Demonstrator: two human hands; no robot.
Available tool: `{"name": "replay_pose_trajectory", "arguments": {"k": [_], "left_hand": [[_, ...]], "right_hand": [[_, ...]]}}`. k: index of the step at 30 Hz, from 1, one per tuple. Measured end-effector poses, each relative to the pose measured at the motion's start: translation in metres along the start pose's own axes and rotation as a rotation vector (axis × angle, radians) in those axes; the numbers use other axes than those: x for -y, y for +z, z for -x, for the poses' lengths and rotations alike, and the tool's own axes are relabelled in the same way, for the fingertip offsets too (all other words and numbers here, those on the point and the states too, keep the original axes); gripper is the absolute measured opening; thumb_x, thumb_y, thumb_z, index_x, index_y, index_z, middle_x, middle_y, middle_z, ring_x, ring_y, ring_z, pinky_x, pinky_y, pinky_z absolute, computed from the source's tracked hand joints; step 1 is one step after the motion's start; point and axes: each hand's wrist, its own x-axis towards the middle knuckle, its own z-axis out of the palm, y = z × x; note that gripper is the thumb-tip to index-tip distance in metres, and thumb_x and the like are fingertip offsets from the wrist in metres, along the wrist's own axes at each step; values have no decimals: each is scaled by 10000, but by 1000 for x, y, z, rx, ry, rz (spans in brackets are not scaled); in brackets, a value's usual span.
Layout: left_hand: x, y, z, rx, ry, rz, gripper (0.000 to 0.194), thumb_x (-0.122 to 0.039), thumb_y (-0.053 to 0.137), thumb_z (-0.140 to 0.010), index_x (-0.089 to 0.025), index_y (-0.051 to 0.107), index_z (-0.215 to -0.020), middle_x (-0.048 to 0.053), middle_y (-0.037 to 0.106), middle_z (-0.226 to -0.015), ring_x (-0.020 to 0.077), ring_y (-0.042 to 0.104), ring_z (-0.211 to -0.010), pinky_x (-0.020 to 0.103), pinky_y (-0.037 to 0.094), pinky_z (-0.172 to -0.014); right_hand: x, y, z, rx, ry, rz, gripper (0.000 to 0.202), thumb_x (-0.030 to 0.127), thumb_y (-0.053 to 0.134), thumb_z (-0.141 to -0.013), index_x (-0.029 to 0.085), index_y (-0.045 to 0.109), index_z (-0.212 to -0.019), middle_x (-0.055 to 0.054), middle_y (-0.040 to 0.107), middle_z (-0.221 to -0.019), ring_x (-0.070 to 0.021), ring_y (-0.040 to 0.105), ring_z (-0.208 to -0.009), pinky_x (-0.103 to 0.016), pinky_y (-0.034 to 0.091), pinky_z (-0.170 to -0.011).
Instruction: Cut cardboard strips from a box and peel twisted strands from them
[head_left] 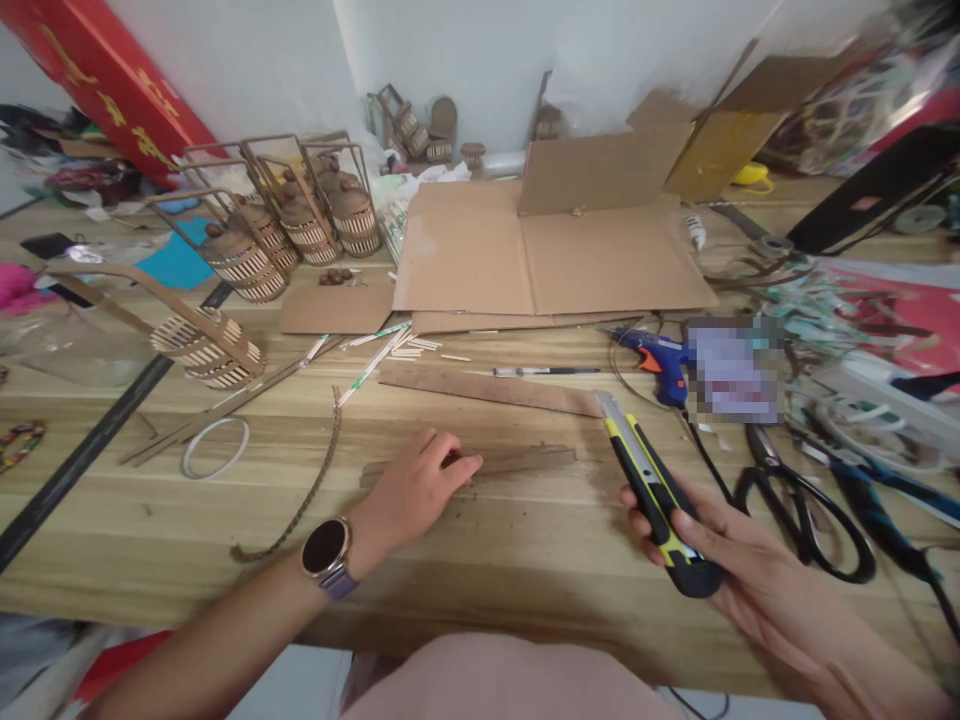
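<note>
My right hand (720, 540) is wrapped round a black and yellow utility knife (649, 490), raised above the table at the right. Its blade (607, 405) is out and points up and to the left. My left hand (416, 480), below a wristwatch, lies over a thin brown strip (525, 460), its fingers loosely bent and the thumb apart. The undersides of those fingers are hidden. Behind it lies a wider brown strip (487, 388), with a pen (544, 372) just beyond. A braided cord (326, 470) curves to the left of my left hand.
Scissors (806, 520) and a blue glue gun (660, 360) lie at the right. Opened cardboard (555, 260) stretches across the back. Several small slatted baskets with handles (247, 262) stand back left, another basket (206, 345) nearer. A white ring (215, 448) lies left.
</note>
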Motion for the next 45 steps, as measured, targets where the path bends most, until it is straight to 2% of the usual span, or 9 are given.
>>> {"name": "replay_pose_trajectory", "arguments": {"k": [5, 9, 12, 18, 20, 22, 25, 34, 45], "left_hand": [[-1, -1, 0, -32, -43, 31, 272, -164, 418, -1026, -224, 639, -1174, 45, 577, -1012, 172, 564, -911, 278, 511, -768], [1, 1, -1, -47, -65, 41, 268, -154, 439, -1017, -231, 642, -1174, 45, 580, -1016, 173, 565, -911, 273, 508, -754], [3, 1, 0, -65, -56, 39, 274, -136, 447, -1009, -232, 645, -1172, 43, 582, -1011, 168, 560, -903, 270, 509, -760], [10, -1, 4, -50, 23, -22, 303, -142, 391, -1025, -218, 643, -1175, 52, 593, -1019, 176, 549, -915, 290, 514, -781], [13, -1, 6, -60, 52, -37, 319, -145, 363, -1032, -211, 642, -1172, 56, 594, -1016, 180, 543, -913, 297, 512, -784], [15, -2, 7, -68, 67, -40, 325, -150, 351, -1037, -210, 639, -1175, 56, 593, -1021, 178, 538, -915, 298, 509, -791], [17, -4, 8, -67, 78, -34, 320, -141, 353, -1035, -202, 638, -1169, 56, 593, -1020, 175, 531, -912, 287, 501, -788], [21, -2, 10, -25, 76, -9, 315, -131, 366, -1027, -198, 646, -1155, 53, 593, -1018, 176, 527, -907, 289, 484, -802], [17, -1, 8, 10, 40, -28, 359, -76, 378, -986, -237, 610, -1207, 46, 576, -1026, 169, 545, -891, 286, 494, -782]], "right_hand": [[-7, -2, -1, -1, -98, 39, 390, 502, 845, -685, 210, 722, -913, -40, 655, -839, -86, 497, -601, -184, 444, -475], [-9, -7, -3, -60, -78, 120, 462, 621, 801, -684, 200, 672, -825, -10, 609, -704, -58, 399, -492, -178, 332, -400], [-6, -14, -4, -81, -66, 274, 517, 693, 738, -709, 191, 638, -780, -18, 614, -669, -69, 416, -484, -195, 340, -415], [5, -32, -9, -124, -159, 624, 747, 607, 798, -672, 305, 582, -1320, 25, 667, -724, -137, 523, -482, -278, 470, -450], [8, -37, -12, -105, -257, 791, 672, 557, 793, -693, 331, 624, -1303, -11, 750, -934, -182, 642, -604, -315, 555, -555], [9, -43, -17, -68, -378, 959, 543, 531, 748, -745, 330, 681, -1246, -30, 747, -1154, -266, 725, -888, -364, 604, -769], [9, -50, -24, 10, -521, 1111, 501, 519, 679, -814, 323, 680, -1275, -44, 715, -1261, -319, 675, -1139, -413, 550, -982], [3, -64, -39, 105, -755, 1274, 489, 479, 635, -881, 281, 670, -1327, -137, 696, -1171, -299, 662, -1119, -390, 571, -911], [3, -62, -43, 162, -881, 1344, 454, 454, 596, -916, 291, 645, -1336, -104, 705, -1153, -265, 674, -1094, -412, 576, -906]]}}
